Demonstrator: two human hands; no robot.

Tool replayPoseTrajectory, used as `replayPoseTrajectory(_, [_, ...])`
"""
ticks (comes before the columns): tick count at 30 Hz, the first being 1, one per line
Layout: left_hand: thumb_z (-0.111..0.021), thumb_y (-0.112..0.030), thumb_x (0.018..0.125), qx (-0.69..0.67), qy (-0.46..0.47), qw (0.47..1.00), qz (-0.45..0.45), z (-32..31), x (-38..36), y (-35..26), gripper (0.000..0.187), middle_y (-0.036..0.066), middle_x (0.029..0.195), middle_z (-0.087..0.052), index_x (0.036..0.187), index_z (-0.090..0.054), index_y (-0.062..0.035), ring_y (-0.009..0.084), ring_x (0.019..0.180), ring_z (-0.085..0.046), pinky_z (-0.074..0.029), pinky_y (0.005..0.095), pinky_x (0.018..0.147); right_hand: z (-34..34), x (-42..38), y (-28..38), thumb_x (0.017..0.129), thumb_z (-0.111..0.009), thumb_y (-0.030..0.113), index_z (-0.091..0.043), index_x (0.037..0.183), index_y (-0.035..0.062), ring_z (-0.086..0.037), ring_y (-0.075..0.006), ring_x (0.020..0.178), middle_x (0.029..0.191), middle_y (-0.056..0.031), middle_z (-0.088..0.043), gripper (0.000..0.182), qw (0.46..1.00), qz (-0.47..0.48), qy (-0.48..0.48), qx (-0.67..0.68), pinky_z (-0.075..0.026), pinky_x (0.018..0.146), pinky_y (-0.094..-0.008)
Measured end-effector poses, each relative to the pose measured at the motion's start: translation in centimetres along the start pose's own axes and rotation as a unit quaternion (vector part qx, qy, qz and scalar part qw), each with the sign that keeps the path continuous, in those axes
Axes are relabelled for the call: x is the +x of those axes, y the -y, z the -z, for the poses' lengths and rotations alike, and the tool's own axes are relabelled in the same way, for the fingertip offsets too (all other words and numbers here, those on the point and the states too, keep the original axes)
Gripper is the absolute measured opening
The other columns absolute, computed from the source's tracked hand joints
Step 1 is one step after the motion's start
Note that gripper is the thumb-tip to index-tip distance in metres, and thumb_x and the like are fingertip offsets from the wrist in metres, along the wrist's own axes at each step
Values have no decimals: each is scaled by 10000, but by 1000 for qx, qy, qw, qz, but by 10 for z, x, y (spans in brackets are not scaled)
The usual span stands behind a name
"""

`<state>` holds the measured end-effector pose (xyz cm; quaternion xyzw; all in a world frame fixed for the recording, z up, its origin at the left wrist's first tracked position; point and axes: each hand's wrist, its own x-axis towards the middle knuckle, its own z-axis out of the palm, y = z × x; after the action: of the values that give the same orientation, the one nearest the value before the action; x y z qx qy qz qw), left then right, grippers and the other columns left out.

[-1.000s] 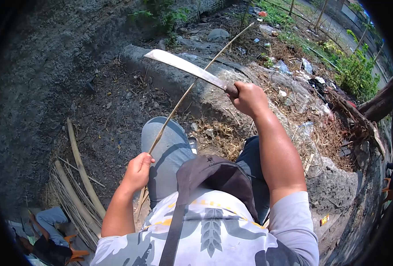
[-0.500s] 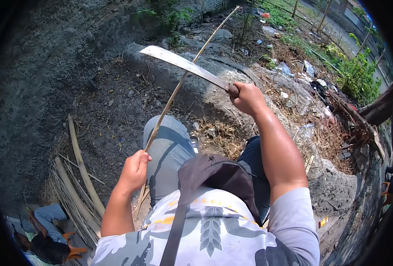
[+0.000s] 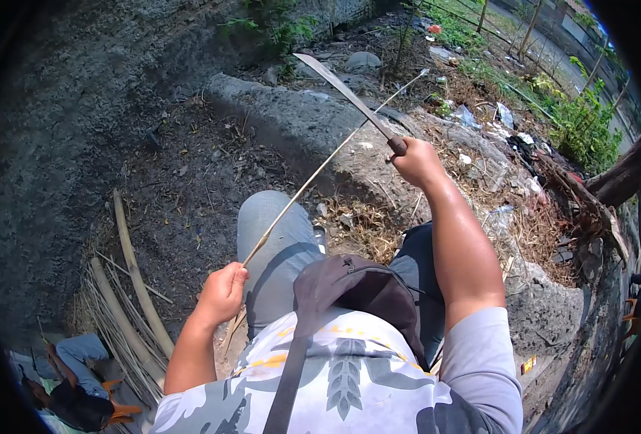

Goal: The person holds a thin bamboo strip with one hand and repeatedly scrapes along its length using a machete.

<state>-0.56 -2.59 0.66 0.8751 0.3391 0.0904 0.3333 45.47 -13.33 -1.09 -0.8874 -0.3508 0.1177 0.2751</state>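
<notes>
My left hand (image 3: pixel 221 293) is closed around the lower part of a long, thin bamboo strip (image 3: pixel 300 195), which slants up and away to the right. In my right hand (image 3: pixel 417 162) is the dark handle of a machete (image 3: pixel 351 96). Its long blade points up and to the left, curving at the tip. Near the handle, blade and strip cross in this view. The strip passes over my jeans-clad knee (image 3: pixel 264 217), and part of it is covered by my left fingers.
Bamboo poles (image 3: pixel 134 253) and a bundle of thin strips lie on the ground at left. A rough stone ledge (image 3: pixel 277 116) runs ahead of my knees. Litter (image 3: pixel 505 113) and dry grass cover the right side, near a log (image 3: pixel 621 173). Another person (image 3: pixel 78 372) sits at lower left.
The machete has swung clockwise, its tip moving right and up, while my right hand has shifted slightly right. The bamboo strip's far end has tilted lower and to the right.
</notes>
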Motion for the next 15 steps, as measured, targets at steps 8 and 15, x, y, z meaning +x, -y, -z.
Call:
replayPoseTrajectory(8, [-500,-271,1115,-4,12,1000,-22,-15,17,-9,350,198,790,-677,988,-667,9,364,737,-680,-522,428,696,-26,-50,39,769,-774,261,-693,881,132,-735,-363,797,777,-126,-728,189,932,334,18,-139,-575,798,-503])
replayPoseTrajectory(15, [-479,-294,1131,-53,8,998,34,-1,8,2,387,149,775,-641,981,-660,14,237,720,-623,-505,365,701,-10,-19,6,826,-764,227,-724,960,100,-699,-437,899,890,-209,-732,190,985,170,-8,-43,-549,781,-517])
